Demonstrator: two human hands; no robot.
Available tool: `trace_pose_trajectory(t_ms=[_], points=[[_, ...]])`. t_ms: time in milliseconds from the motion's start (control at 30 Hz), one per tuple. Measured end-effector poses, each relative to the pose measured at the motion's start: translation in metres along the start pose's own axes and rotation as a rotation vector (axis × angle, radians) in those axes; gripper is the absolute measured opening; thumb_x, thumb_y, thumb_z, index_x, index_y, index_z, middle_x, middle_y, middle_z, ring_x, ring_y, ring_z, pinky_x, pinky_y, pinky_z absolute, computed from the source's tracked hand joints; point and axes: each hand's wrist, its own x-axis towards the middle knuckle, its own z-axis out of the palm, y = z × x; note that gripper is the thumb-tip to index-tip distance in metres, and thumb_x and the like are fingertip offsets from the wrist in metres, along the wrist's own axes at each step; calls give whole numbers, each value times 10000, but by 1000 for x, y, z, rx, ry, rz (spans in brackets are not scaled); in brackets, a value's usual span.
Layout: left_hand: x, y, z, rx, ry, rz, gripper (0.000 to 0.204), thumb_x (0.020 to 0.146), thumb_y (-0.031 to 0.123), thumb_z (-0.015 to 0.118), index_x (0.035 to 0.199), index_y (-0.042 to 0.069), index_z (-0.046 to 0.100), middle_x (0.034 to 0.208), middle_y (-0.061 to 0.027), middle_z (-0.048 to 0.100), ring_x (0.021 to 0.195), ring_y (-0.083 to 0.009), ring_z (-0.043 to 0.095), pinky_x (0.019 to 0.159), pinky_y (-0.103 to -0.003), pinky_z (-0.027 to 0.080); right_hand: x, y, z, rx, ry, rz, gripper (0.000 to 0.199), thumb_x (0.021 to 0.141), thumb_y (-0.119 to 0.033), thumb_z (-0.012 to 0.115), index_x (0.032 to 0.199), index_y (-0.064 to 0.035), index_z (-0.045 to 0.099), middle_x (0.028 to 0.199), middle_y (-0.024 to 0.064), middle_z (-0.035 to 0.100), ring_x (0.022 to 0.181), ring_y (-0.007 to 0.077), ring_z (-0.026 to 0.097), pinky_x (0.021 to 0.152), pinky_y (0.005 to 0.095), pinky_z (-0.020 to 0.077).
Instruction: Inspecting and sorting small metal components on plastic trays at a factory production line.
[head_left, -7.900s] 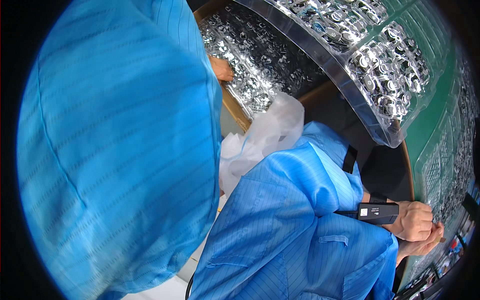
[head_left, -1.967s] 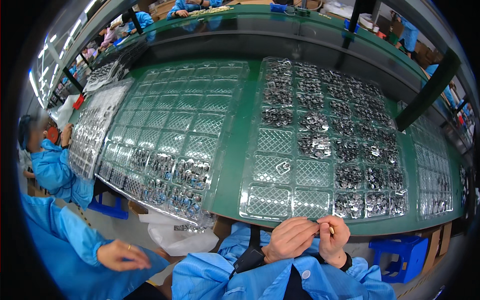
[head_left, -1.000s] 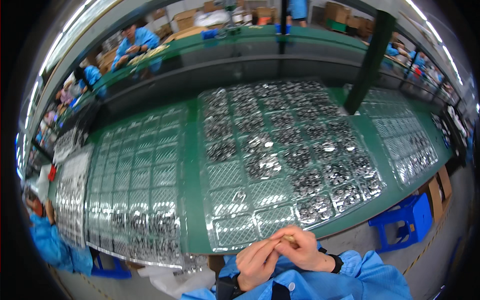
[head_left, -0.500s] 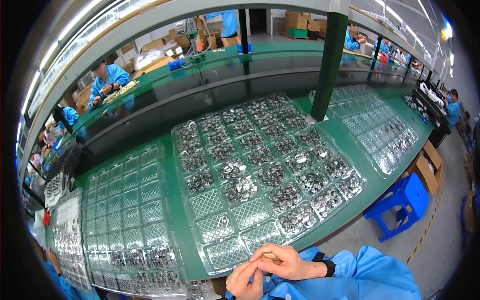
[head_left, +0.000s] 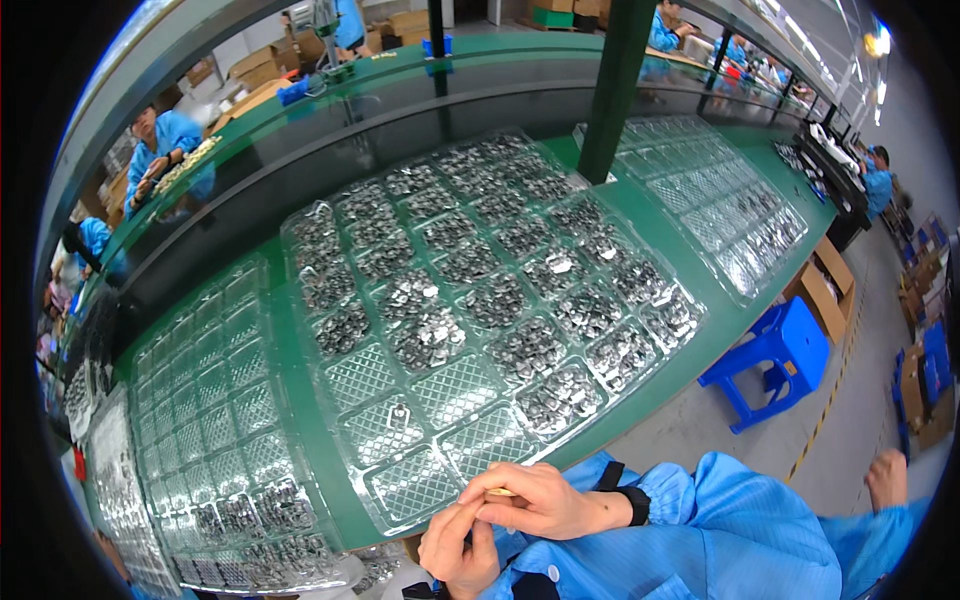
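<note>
My two hands meet over the near edge of the large middle tray. My right hand [head_left: 550, 503] is closed, with a small flat gold-coloured piece [head_left: 502, 492] pinched between thumb and forefinger. Closed beside it, my left hand [head_left: 460, 552] presses its fingertips against the right fingers; what it grips is hidden. Beyond them lies the clear plastic tray [head_left: 375, 505], many of its compartments filled with small shiny metal parts [head_left: 560, 398]. Several near-left compartments hold no heap, and a single metal part [head_left: 399, 416] lies in one of them.
More clear trays stand left [head_left: 215, 425] and right [head_left: 690, 190] on the green table [head_left: 300, 400]. A green post [head_left: 612, 100] rises behind the middle tray. At right are a blue stool [head_left: 775, 355] and a cardboard box [head_left: 828, 290]. Another person's hand [head_left: 887, 480] shows at the lower right.
The view has shifted, so the trays and table sit further up and left. My hands stay together around the gold-coloured piece. Another person's hand and sleeve have appeared at the lower right.
</note>
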Motion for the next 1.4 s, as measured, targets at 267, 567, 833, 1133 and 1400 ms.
trace_pose_trajectory(t_ms=[267,567,833,1133,1400], points=[[2,3,-2,71,-31,69,132,717,-27,643,848,-7,644,777,-146,645,662,-235,625,581,-289,483,-4,3,-4,45,0,-16,173,853,-94,579,1005,-10,576,870,93,603,690,177,592,580,262,452],[4,-1,-2,23,-44,85,205,635,-27,650,838,-18,675,764,-141,658,666,-257,653,587,-294,514,-2,6,-3,-115,39,-136,171,833,-78,579,997,-31,586,788,75,596,589,197,566,486,285,428],[10,1,5,57,-26,132,265,573,-48,682,833,7,686,741,-81,602,667,-229,582,612,-302,476,-6,9,-4,-126,122,-137,195,803,-105,644,976,-25,602,797,57,597,548,125,554,460,237,415],[-2,-2,7,-40,-3,42,229,615,-70,684,834,-25,634,759,-109,629,686,-217,576,625,-295,448,-10,10,-2,-135,125,-151,193,807,-111,642,973,-24,592,799,50,601,531,118,543,455,239,417],[1,-4,10,-92,-25,68,186,643,-80,658,818,-24,629,759,-118,626,692,-230,574,643,-305,453,-10,13,-3,-172,159,-183,189,818,-107,630,973,-8,587,812,67,603,546,123,558,455,242,432]])
